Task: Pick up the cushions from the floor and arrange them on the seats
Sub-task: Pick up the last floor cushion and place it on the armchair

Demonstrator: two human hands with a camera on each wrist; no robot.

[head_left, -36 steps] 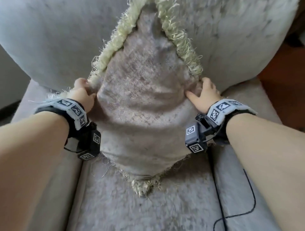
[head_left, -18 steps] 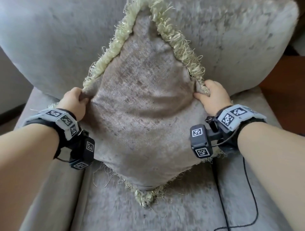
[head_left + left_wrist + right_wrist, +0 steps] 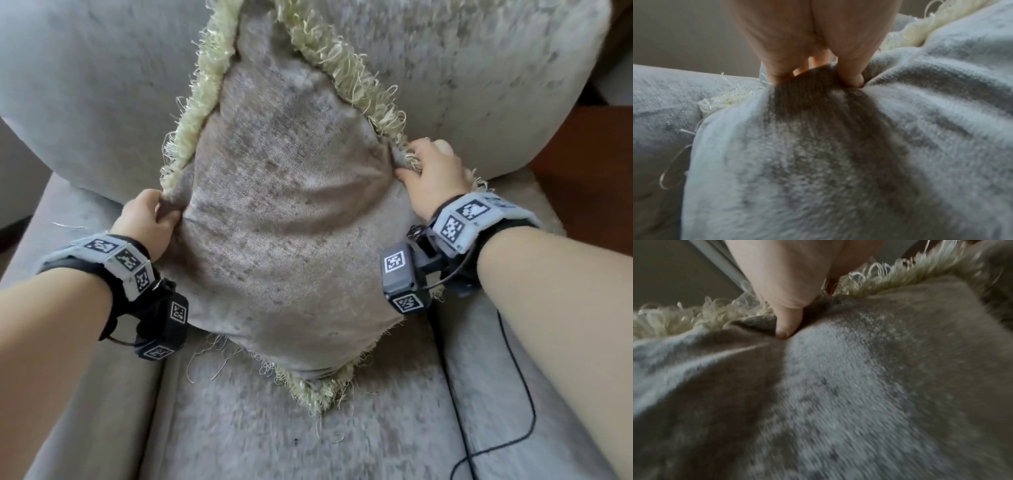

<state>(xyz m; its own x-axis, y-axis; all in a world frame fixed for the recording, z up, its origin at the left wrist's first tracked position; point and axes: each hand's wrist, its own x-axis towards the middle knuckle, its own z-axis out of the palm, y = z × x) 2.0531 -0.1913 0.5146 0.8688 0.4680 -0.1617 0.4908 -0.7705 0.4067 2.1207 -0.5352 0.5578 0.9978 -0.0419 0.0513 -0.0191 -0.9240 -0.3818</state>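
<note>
Head view: both forearms reach forward over a grey armchair seat [image 3: 308,428], each wrist strapped with a band of black-and-white markers. The left hand [image 3: 147,222] pinches the near-side corner of a taupe cushion [image 3: 284,222], thumb on the front face and fingers curled behind the fabric. The right hand [image 3: 435,171] grips the opposite corner, thumb pressed into the front and fingers wrapped over the pale yellow fringe [image 3: 346,65] that borders the cushion.

Between the two hands the cushion stands on one corner like a diamond. Its lowest corner touches the seat just ahead of the wrists, and its upper part leans against the chair backrest [image 3: 102,89] beyond the fingers. The top corner runs out of the picture.

Left wrist view: the thumb [image 3: 851,78] and the fingers gather a dark fold of the cushion [image 3: 838,162], with creases fanning out from the pinch toward the camera. A tuft of fringe [image 3: 719,102] lies just left of the fingers.

Right wrist view: the thumb [image 3: 787,327] digs into the cushion [image 3: 859,386] at the seam, and looped fringe [image 3: 694,316] spreads to either side of it. The fabric below is blurred.

A black cable [image 3: 507,394] trails from the right wrist across the seat below the forearm. A strip of reddish-brown floor [image 3: 589,178] shows beyond the right hand, past the chair's edge.
</note>
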